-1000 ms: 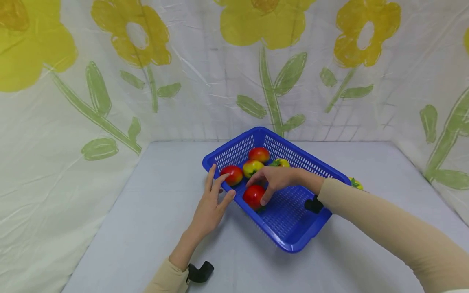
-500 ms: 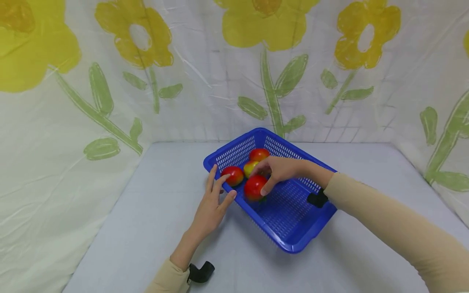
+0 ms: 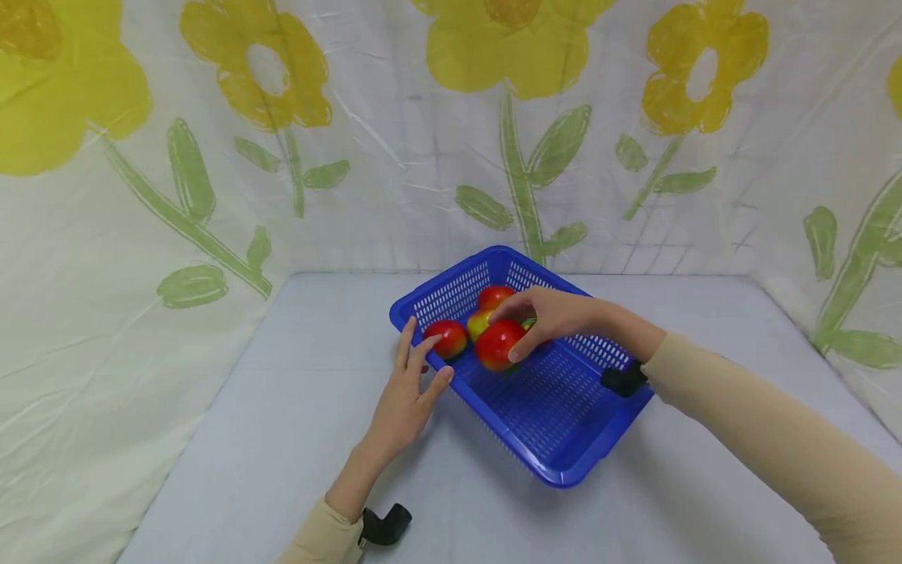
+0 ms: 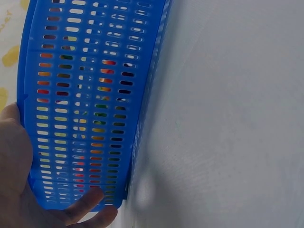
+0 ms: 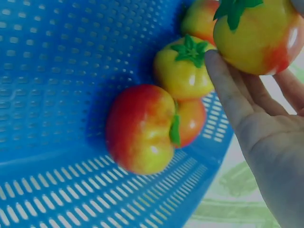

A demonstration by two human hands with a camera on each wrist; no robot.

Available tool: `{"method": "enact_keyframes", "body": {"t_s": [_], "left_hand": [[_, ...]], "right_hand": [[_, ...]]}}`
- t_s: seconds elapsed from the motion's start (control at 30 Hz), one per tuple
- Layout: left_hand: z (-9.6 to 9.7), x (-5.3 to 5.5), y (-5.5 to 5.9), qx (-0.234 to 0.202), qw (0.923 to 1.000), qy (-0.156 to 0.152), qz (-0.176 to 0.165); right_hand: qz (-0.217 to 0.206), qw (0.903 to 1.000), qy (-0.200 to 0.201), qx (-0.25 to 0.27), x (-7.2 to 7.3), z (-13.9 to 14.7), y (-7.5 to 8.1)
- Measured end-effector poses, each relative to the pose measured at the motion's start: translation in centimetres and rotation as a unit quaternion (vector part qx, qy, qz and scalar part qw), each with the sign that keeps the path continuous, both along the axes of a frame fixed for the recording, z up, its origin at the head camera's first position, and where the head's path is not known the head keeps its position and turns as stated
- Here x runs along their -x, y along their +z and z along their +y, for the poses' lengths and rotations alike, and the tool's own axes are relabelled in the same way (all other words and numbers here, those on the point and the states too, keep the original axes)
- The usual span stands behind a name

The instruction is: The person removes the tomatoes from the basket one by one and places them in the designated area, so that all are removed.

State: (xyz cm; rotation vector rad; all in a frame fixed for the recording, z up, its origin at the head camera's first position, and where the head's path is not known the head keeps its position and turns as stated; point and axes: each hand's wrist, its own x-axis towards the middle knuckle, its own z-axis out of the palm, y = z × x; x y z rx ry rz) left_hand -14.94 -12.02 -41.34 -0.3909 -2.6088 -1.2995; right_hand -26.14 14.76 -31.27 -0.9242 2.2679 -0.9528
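In the head view a blue plastic basket (image 3: 557, 468) stands turned at an angle on the table. My right hand (image 3: 564, 312) grips a red tomato (image 3: 496, 346) with thumb and fingertips, above the basket floor. The right wrist view shows this tomato's (image 5: 259, 40) yellow underside and green leaves. Another tomato (image 3: 447, 338) lies by the left wall, with a yellowish one (image 3: 477, 323) and a red one (image 3: 493, 296) behind, partly covered by my right hand. My left hand (image 3: 402, 407) rests with spread fingers at the basket's left rim; the left wrist view shows fingers (image 4: 85, 204) against the slotted wall.
A pale cloth covers the table (image 3: 310, 352). Behind it hangs a white curtain (image 3: 395, 196) painted with yellow flowers. A black wrist camera (image 3: 386, 525) sits on the left wrist, another (image 3: 623, 380) on the right, above the basket's right end.
My right hand has lifted the red tomato from the basket floor and moved it back and slightly right. My left hand and the basket have stayed in place.
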Motion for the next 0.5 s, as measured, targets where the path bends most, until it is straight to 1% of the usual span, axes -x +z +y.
{"method": "enact_keyframes", "body": {"t_s": [0.2,0.37,0.5], "left_hand": [[0.0,0.2,-0.1,0.000,1.0000,-0.004,-0.008],[0.0,0.1,-0.1,0.001,1.0000,-0.001,-0.006],[-0.1,0.1,-0.2,0.004,1.0000,0.000,-0.004]], "right_hand": [[0.033,0.9986,-0.030,0.029,-0.5,0.9,0.9],[0.041,0.9966,-0.053,0.048,-0.8,1.6,1.4],[0.038,0.9954,-0.068,0.056,-1.0,2.3,1.6]]}}
